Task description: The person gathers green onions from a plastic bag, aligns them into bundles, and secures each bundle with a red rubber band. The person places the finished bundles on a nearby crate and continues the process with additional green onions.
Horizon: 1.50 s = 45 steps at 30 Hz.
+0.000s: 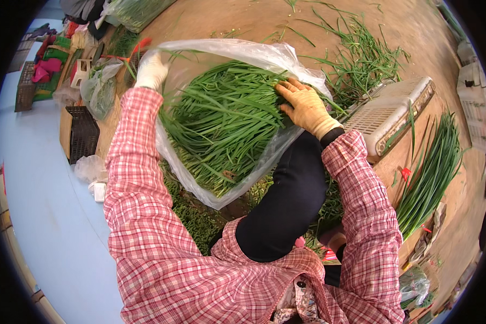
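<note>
A clear plastic bag spreads wide-mouthed in front of me, filled with long, flat green leaves that look like garlic chives. My left hand, in a pale glove and slightly blurred, grips the bag's rim at the upper left. On the right, my right hand wears a yellowish, stained glove. It rests against the chives at the bag's right side, fingers somewhat apart, not closed around anything visible. The bag's lower right edge lies against my dark-trousered knee.
Loose chives lie scattered on the brown floor. At right are a pale plastic crate and a long bundle of chives. Leftward stand a black crate, a small white stool and a bag of greens. Green trimmings lie below.
</note>
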Each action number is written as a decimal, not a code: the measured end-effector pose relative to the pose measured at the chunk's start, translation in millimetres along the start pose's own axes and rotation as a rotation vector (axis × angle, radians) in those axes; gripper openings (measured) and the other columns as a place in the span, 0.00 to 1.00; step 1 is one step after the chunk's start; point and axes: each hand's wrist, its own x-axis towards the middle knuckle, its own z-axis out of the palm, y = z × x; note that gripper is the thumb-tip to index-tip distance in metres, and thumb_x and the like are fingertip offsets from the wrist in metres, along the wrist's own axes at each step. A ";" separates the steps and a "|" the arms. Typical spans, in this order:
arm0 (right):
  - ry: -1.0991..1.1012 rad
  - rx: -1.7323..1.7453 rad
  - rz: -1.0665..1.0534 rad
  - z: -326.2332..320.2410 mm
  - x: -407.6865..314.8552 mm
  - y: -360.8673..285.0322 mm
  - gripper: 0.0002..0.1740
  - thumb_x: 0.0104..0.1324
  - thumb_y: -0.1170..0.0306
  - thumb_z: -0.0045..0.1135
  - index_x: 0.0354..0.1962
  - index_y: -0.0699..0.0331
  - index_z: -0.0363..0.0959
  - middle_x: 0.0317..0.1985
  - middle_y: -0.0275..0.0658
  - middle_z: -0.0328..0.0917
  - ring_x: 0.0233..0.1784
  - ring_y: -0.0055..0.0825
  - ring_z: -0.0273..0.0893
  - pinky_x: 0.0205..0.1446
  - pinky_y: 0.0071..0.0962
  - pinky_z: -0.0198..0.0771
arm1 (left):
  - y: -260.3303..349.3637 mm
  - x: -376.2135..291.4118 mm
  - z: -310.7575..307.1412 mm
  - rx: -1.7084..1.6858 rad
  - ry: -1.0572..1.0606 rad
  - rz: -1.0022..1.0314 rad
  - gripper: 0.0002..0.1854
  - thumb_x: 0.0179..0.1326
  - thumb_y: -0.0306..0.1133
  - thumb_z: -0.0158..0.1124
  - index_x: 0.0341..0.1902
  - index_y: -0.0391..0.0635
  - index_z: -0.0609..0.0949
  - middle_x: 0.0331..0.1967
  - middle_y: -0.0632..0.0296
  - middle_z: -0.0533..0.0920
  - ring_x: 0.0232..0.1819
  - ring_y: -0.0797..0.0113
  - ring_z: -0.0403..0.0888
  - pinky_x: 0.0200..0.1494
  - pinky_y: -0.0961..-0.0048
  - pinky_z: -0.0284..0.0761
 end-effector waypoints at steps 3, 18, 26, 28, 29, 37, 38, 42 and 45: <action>0.015 0.278 0.036 0.2 6.9 15.8 0.23 0.64 0.67 0.63 0.57 0.57 0.77 0.57 0.45 0.79 0.62 0.47 0.75 0.65 0.38 0.72 | 36.6 10.1 7.7 -0.252 -0.349 0.164 0.24 0.68 0.37 0.62 0.65 0.44 0.79 0.55 0.50 0.86 0.57 0.56 0.83 0.60 0.63 0.78; 0.205 0.514 0.707 -11.5 -4.6 52.1 0.21 0.68 0.66 0.57 0.57 0.59 0.79 0.54 0.50 0.82 0.60 0.47 0.79 0.64 0.40 0.72 | 192.9 -76.5 106.9 -0.072 -0.148 0.413 0.64 0.45 0.55 0.79 0.80 0.40 0.54 0.78 0.37 0.56 0.78 0.43 0.59 0.77 0.51 0.58; 0.252 0.670 0.674 -2.1 -15.0 43.9 0.24 0.66 0.63 0.60 0.58 0.60 0.78 0.56 0.48 0.81 0.62 0.45 0.78 0.66 0.38 0.70 | 209.2 -10.1 121.5 -0.141 -0.475 0.505 0.57 0.39 0.60 0.80 0.72 0.38 0.71 0.63 0.43 0.79 0.66 0.47 0.77 0.70 0.58 0.68; 0.217 0.624 0.707 0.5 -16.0 41.8 0.26 0.65 0.62 0.61 0.59 0.60 0.77 0.58 0.48 0.81 0.63 0.44 0.77 0.67 0.38 0.70 | 215.6 -11.6 121.5 -0.006 -0.428 0.416 0.54 0.38 0.56 0.81 0.69 0.40 0.74 0.62 0.45 0.81 0.63 0.48 0.78 0.67 0.60 0.70; 0.207 0.609 0.715 1.5 -16.2 41.3 0.27 0.65 0.61 0.62 0.60 0.60 0.77 0.58 0.48 0.80 0.63 0.44 0.77 0.67 0.37 0.70 | 216.9 -11.8 119.4 -0.025 -0.425 0.416 0.51 0.39 0.53 0.82 0.68 0.41 0.75 0.61 0.46 0.82 0.62 0.49 0.80 0.66 0.61 0.72; 0.359 0.446 0.626 -1.5 -11.0 31.3 0.26 0.61 0.65 0.64 0.58 0.60 0.77 0.55 0.47 0.81 0.60 0.47 0.77 0.64 0.41 0.71 | 194.8 -19.9 100.5 0.101 -0.206 0.537 0.35 0.48 0.42 0.77 0.63 0.44 0.82 0.53 0.46 0.86 0.55 0.54 0.84 0.60 0.62 0.76; 0.404 0.324 0.581 -4.0 -8.7 28.0 0.25 0.60 0.67 0.65 0.56 0.59 0.78 0.54 0.46 0.81 0.58 0.48 0.78 0.62 0.42 0.72 | 195.4 -21.9 100.4 0.033 -0.230 0.595 0.36 0.49 0.44 0.76 0.63 0.44 0.81 0.53 0.44 0.85 0.56 0.52 0.83 0.61 0.61 0.76; 0.523 0.171 0.431 -11.6 9.5 10.8 0.25 0.55 0.70 0.68 0.52 0.59 0.78 0.48 0.44 0.80 0.53 0.47 0.78 0.58 0.43 0.72 | 183.0 -30.0 96.4 -0.466 -0.275 0.404 0.36 0.50 0.40 0.78 0.64 0.42 0.80 0.53 0.50 0.86 0.56 0.59 0.83 0.62 0.62 0.75; 0.546 0.148 0.368 -7.4 26.5 -0.5 0.25 0.54 0.67 0.71 0.51 0.59 0.79 0.45 0.42 0.81 0.55 0.43 0.77 0.57 0.43 0.72 | 167.5 -33.4 96.0 -0.723 -0.284 0.413 0.36 0.47 0.38 0.78 0.62 0.39 0.80 0.51 0.48 0.86 0.55 0.55 0.84 0.61 0.64 0.77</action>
